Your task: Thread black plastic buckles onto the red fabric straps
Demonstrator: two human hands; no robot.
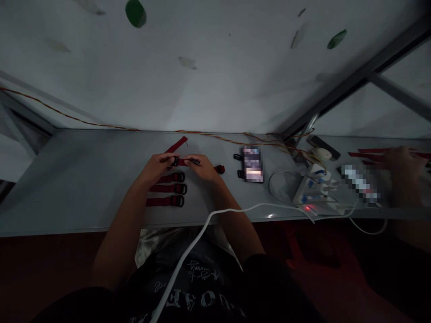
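Observation:
Between my two hands a red webbing strap (182,162) is stretched sideways over the grey shelf (90,179). My left hand (158,165) pinches it at a black buckle (175,161). To the right, my right hand (204,168) closes finger and thumb on the strap; a small dark piece shows at these fingertips, too unclear to name. One red tail (177,145) sticks up behind my left hand. Past my right hand lies a red end with a black fitting (220,169). Three red straps with black buckles (177,189) lie in a stack of rows below my left hand.
Right of my hands are two black buckles (238,157) and a phone (257,175). Beyond stands a white power strip (311,184) with plugs and cables. A white cable (202,231) crosses before my right forearm. Another person's hand (400,163) is over red straps (365,157).

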